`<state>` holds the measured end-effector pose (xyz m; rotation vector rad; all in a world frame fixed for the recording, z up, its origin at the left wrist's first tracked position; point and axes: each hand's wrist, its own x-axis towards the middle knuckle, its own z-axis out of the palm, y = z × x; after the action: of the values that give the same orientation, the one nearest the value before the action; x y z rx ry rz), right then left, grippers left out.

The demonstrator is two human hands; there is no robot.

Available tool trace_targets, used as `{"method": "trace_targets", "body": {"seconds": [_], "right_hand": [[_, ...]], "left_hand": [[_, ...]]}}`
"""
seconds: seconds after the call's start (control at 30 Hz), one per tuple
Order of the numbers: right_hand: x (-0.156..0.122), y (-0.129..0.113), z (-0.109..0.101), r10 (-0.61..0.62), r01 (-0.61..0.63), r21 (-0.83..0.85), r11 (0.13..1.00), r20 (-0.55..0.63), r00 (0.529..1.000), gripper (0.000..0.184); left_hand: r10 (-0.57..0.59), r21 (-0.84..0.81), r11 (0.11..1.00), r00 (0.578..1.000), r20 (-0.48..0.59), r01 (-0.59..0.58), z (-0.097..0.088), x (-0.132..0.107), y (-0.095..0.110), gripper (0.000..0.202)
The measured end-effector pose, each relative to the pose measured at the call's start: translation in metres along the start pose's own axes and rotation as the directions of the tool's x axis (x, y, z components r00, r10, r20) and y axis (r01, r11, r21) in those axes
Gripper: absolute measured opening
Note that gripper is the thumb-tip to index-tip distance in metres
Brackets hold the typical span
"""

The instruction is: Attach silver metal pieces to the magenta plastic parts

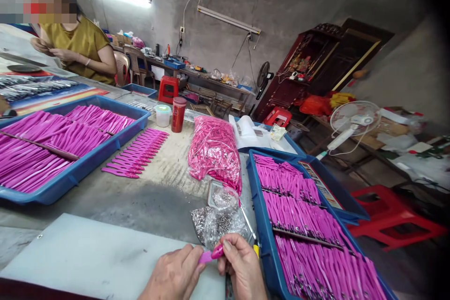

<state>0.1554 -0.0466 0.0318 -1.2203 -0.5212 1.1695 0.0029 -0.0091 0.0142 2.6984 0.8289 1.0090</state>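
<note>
Low in the head view, my left hand [176,272] is closed on a flat purple plastic strip [206,257], most of it hidden by the fingers. My right hand [242,262] pinches a glossy dark pink plastic tip [217,251] between thumb and fingers. The tip meets the strip's end; whether the two are joined I cannot tell. Both hands are over the right end of a white board [101,255]. Just beyond them are clear plastic bags of small metal parts [203,224]. A tool with a yellow handle [256,249] lies beside my right hand.
Blue trays of purple strips stand at left [75,176] and right [262,229]. Between them are a row of purple pieces [137,152], a bag of pink parts [214,147], a red cup [178,115] and a lidded tub [162,116]. Another person [82,49] sits at far left.
</note>
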Motion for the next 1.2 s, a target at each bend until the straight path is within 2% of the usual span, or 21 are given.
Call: {"method": "trace_targets", "body": {"seconds": [0.1, 0.27, 0.47, 0.53, 0.8, 0.97, 1.2], "right_hand": [[0.000, 0.002, -0.002, -0.030, 0.029, -0.077, 0.997, -0.007, 1.000, 0.037], [0.000, 0.005, -0.005, -0.081, 0.062, -0.193, 0.979, -0.089, 0.993, 0.044], [-0.001, 0.004, -0.002, -0.074, 0.030, -0.265, 0.964, -0.156, 0.985, 0.050], [-0.001, 0.004, -0.002, -0.086, 0.034, -0.286, 0.958, -0.173, 0.981, 0.051], [-0.003, 0.012, -0.003, -0.066, 0.020, -0.261, 0.965, -0.167, 0.984, 0.050], [-0.005, 0.016, -0.004, -0.104, 0.062, -0.260, 0.964, -0.152, 0.983, 0.048], [-0.010, 0.027, -0.001, -0.158, 0.105, -0.281, 0.954, -0.176, 0.972, 0.045]], "left_hand": [[-0.020, 0.009, 1.000, 1.000, 0.010, 0.020, 0.001, -0.001, 0.000, 0.017], [-0.008, 0.016, 1.000, 0.999, 0.038, 0.007, 0.002, -0.002, 0.000, 0.018], [0.033, 0.049, 0.998, 0.999, -0.014, -0.032, 0.001, 0.000, 0.003, 0.020], [0.037, 0.053, 0.998, 0.999, 0.006, -0.038, 0.001, -0.001, 0.003, 0.018], [-0.004, 0.026, 1.000, 0.995, 0.099, 0.001, 0.004, -0.008, 0.003, 0.017], [-0.046, -0.030, 0.998, 0.990, 0.134, 0.050, 0.004, -0.009, 0.004, 0.018], [-0.050, -0.020, 0.998, 0.991, 0.120, 0.053, 0.008, -0.009, 0.006, 0.021]]}}
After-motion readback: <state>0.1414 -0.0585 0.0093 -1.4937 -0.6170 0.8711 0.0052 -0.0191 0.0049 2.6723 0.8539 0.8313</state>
